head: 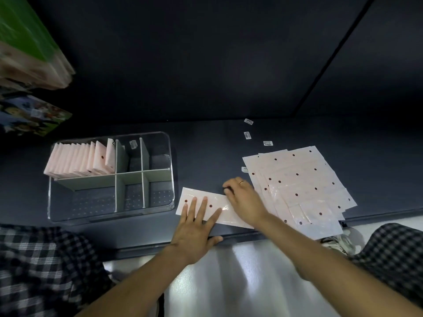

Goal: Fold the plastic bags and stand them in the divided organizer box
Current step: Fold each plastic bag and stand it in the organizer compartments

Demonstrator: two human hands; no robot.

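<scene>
Left hand (194, 227) lies flat, fingers straight, pressing the folded bag (206, 208) onto the worktop (206, 156). Right hand (245, 200) has curled fingers on the bag's right end; can't tell if it's pinching.

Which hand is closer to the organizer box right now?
Left. The left hand lies flat on the pink bag just right of the organizer box; the right hand sits farther right on the same bag, beside the unfolded pile.
</scene>
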